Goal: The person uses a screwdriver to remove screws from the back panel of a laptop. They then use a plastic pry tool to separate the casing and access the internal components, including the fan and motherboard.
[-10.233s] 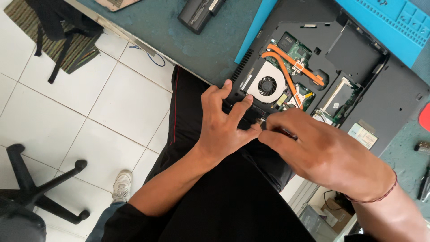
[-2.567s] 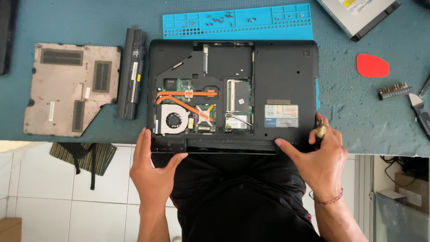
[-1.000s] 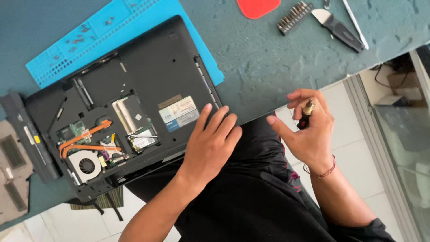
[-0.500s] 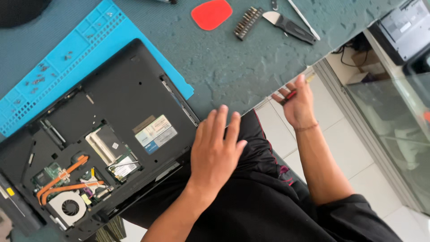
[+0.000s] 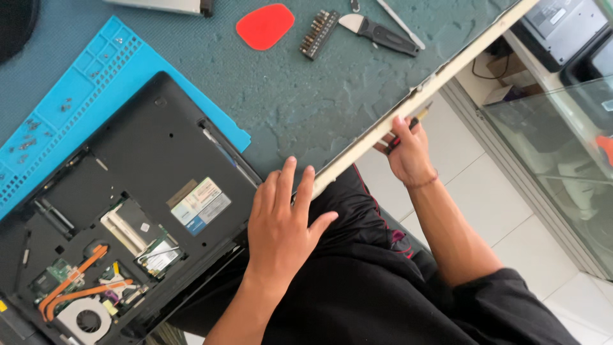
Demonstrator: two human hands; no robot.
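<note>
The laptop [image 5: 147,172] shell is black, with orange heat pipes [image 5: 76,281] and a white-and-blue label [image 5: 200,204]; the mat [image 5: 83,96] beneath is bright blue with a grid pattern, the table [image 5: 319,96] mottled teal, the pick [image 5: 265,25] red

- Your left hand [image 5: 281,223] is bare, with no ring or watch showing
- Your right hand [image 5: 408,152] has a thin reddish cord bracelet at the wrist
- You wear a black short-sleeved top and black trousers with a thin red side seam
</note>
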